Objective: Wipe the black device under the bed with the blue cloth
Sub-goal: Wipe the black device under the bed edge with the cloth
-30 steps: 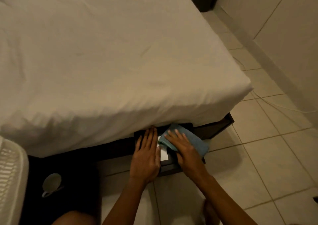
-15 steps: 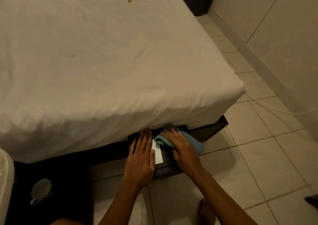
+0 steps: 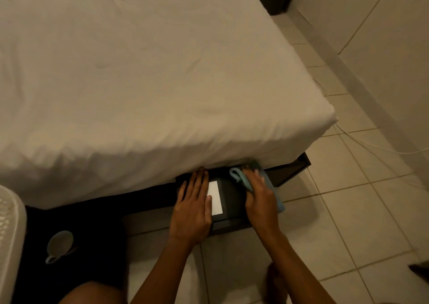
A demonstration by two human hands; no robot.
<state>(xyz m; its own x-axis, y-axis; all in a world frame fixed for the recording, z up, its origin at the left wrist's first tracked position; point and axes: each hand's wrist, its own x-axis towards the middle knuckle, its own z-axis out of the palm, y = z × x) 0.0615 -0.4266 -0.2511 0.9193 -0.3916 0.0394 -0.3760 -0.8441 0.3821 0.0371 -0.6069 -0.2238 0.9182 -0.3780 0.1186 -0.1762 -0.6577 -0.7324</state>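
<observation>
A flat black device [image 3: 232, 199] with a white label [image 3: 216, 198] pokes out from beneath the bed's [image 3: 139, 83] white sheet, resting on the dark bed base. My left hand [image 3: 193, 207] lies flat on the device's left part, fingers apart, pressing it down. My right hand [image 3: 260, 196] presses the blue cloth [image 3: 241, 177] onto the device's right side; the cloth bunches up beyond my fingers and sticks out to the right of my palm. The device's far end is hidden under the sheet.
Pale tiled floor [image 3: 359, 222] stretches to the right up to the wall. A white cable [image 3: 371, 144] trails across the tiles. A cup [image 3: 59, 243] lies on a dark mat at lower left, next to a white basket [image 3: 10, 245]. My knee and foot show along the bottom edge.
My right hand has slid the blue cloth rightward across the device, uncovering more of the white label. The left hand has stayed flat in place.
</observation>
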